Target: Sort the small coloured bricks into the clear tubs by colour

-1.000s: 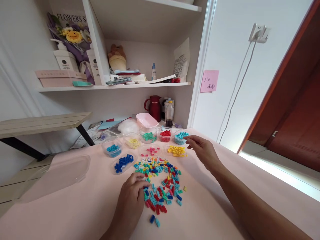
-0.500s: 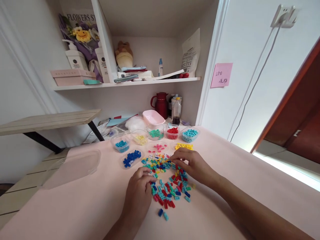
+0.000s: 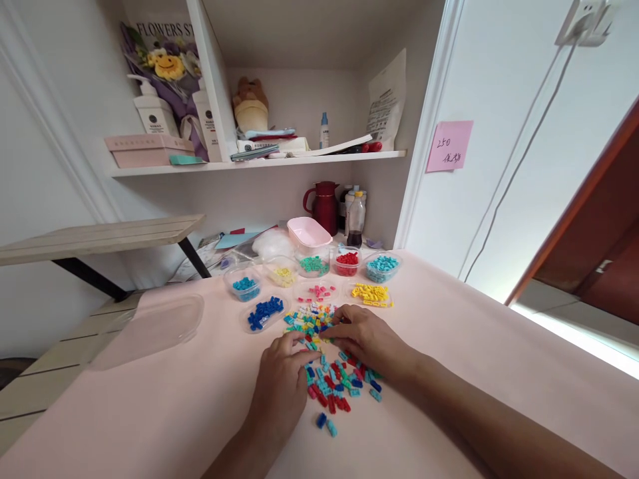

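Observation:
A heap of small mixed-colour bricks [image 3: 335, 379] lies on the pink table [image 3: 449, 346]. My left hand [image 3: 282, 386] rests at the heap's left edge, fingertips touching the bricks. My right hand [image 3: 367, 340] lies over the heap's upper right, fingers curled down onto the bricks near its top. Whether either hand pinches a brick is hidden. Behind the heap stand clear tubs of sorted bricks: dark blue [image 3: 264, 313], light blue [image 3: 244, 286], pale yellow [image 3: 283, 274], green [image 3: 313, 265], red [image 3: 347, 259], cyan [image 3: 382, 265], pink [image 3: 319, 291] and yellow [image 3: 370, 294].
A clear lid [image 3: 150, 326] lies at the table's left. An empty pink tub [image 3: 308, 233], a red jug [image 3: 324, 203] and bottles [image 3: 355, 216] stand behind the tubs. A wooden bench [image 3: 100, 236] juts in at left; shelves [image 3: 259, 158] hang above.
My right hand came back from the cyan tub and settled on the heap's top. My left hand stayed at the heap's left edge. The view shifted slightly.

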Motion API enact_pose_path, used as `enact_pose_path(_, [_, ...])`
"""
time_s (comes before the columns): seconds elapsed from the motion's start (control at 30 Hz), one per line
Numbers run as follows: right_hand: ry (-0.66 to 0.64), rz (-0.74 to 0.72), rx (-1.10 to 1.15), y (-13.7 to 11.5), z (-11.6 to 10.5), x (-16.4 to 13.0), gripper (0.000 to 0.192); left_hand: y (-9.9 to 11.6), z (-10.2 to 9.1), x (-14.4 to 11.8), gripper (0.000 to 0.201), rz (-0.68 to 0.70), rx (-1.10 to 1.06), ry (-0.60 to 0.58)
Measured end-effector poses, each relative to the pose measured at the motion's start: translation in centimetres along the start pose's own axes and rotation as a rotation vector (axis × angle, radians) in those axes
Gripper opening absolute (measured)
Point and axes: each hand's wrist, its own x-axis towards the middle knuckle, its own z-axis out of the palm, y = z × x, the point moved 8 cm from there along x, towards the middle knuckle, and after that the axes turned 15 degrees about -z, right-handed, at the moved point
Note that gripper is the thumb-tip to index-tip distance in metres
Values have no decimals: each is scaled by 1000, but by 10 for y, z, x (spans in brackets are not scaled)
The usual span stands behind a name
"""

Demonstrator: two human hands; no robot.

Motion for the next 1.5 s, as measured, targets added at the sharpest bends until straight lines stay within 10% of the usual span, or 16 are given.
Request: enact_pose_path(1.5, [176, 25, 179, 3, -3, 3, 13, 4, 7, -4, 58, 27, 106, -56])
